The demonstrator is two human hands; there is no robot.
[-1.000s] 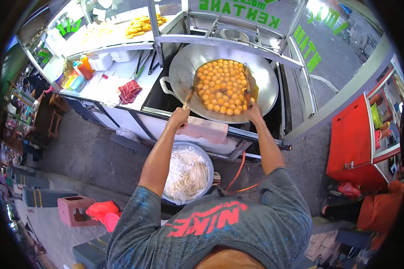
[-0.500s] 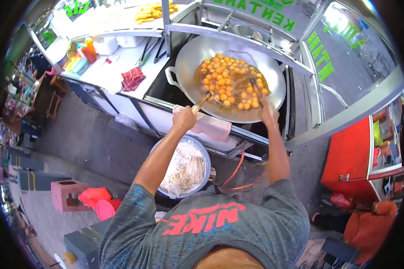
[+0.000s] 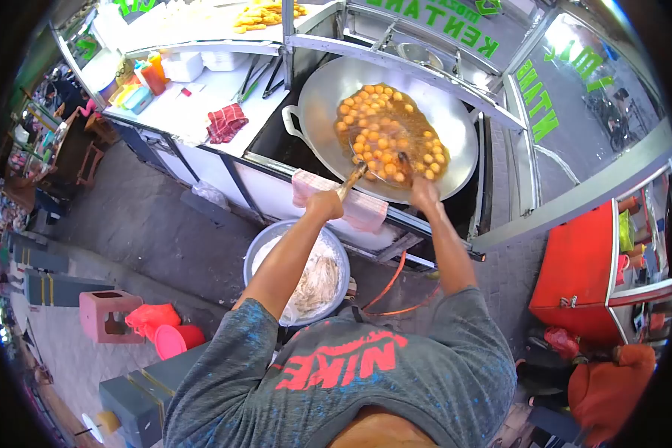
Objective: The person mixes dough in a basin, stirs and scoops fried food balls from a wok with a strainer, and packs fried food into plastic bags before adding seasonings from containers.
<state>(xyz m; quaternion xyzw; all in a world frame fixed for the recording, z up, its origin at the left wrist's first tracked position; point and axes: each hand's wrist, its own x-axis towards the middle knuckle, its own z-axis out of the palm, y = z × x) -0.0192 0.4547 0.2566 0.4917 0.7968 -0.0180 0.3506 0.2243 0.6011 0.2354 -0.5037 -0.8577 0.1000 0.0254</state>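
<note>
- Dozens of golden balls [image 3: 373, 137] float in brown oil [image 3: 417, 127] in the wide wok [image 3: 455, 145].
- Half a second ago they were grouped differently, and a second ago they covered the oil almost evenly; now gaps show among them, so the stirring appears to be reaching much of the batch.
- The left hand [image 3: 325, 204] is closed around a wooden handle [image 3: 352, 179] slanting over the near rim; its working end is hard to make out.
- The right hand [image 3: 425, 194] grips a dark-handled tool [image 3: 405, 161], its far end lost among the balls.
- Both hands have drawn nearer each other than a second ago, bringing the tools together at the oil's near side.
- A pink cloth [image 3: 362, 213] hangs on the front edge just beside the left hand; whether they touch, I cannot tell.
- Below, a basin [image 3: 252, 257] holds white, floury contents.
- Farther left, a red checked cloth [image 3: 226, 123] lies on the counter [image 3: 194, 110].
</note>
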